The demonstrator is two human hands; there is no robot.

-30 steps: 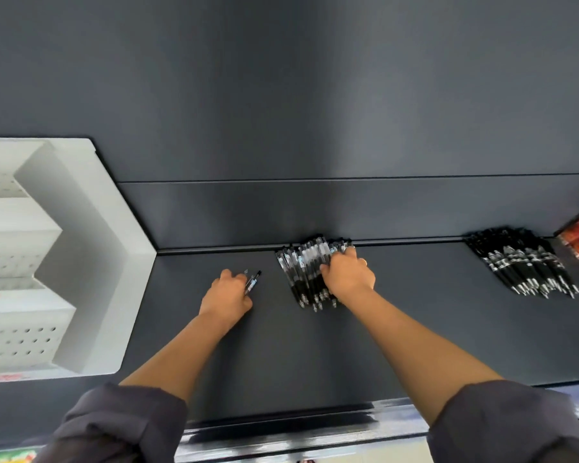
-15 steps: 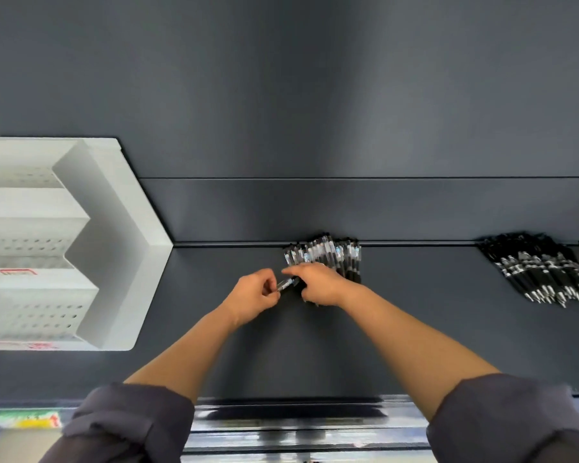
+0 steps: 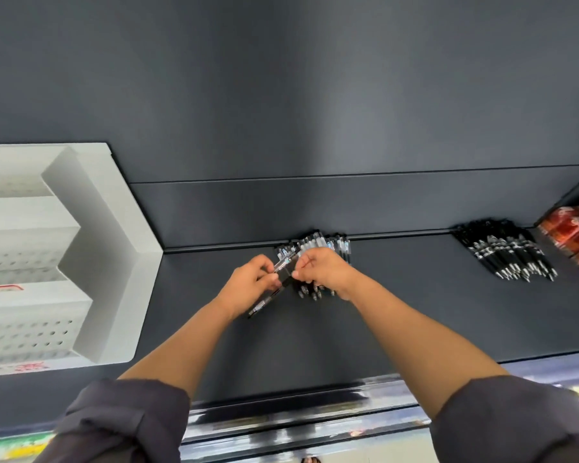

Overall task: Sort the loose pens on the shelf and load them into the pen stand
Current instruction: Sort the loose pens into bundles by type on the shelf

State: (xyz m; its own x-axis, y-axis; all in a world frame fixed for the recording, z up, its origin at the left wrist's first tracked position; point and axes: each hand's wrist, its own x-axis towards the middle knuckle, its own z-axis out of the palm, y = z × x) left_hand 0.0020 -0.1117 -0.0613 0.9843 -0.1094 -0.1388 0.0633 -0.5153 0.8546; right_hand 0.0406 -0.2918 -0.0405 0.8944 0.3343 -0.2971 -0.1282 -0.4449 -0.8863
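Since a second ago my left hand (image 3: 248,285) has been closing in from the bare shelf toward the pile, and it is now meeting my right hand (image 3: 328,272), which has been lifting off the pens it was pressing on. My left hand is gripping a small bundle of pens (image 3: 281,269), fingers curled round it. The bundle is slanting down to the left, with its lower ends poking out below my palm. My right hand is pinching the upper part of that same bundle between thumb and curled fingers. How many pens are in the bundle I cannot tell, as they are blurring together.

Just behind and partly under my right hand, the loose pile of pens (image 3: 318,243) is lying on the shelf (image 3: 398,312), pushed up against the back ledge, tips pointing toward me.

The shelf is showing as a flat, dark grey surface, meeting a dark grey back panel (image 3: 315,95) that is rising behind it. A shiny front rail (image 3: 281,419) is running along the near edge.

Well apart on my left, the white pen stand (image 3: 114,255) is sitting on the shelf, its stepped, perforated tiers facing me. Far to my right a second pile of pens (image 3: 505,259) is lying fanned out, and beyond it a red packet (image 3: 575,235) is showing at the frame's edge. My dark sleeves (image 3: 121,422) are filling the bottom corners.
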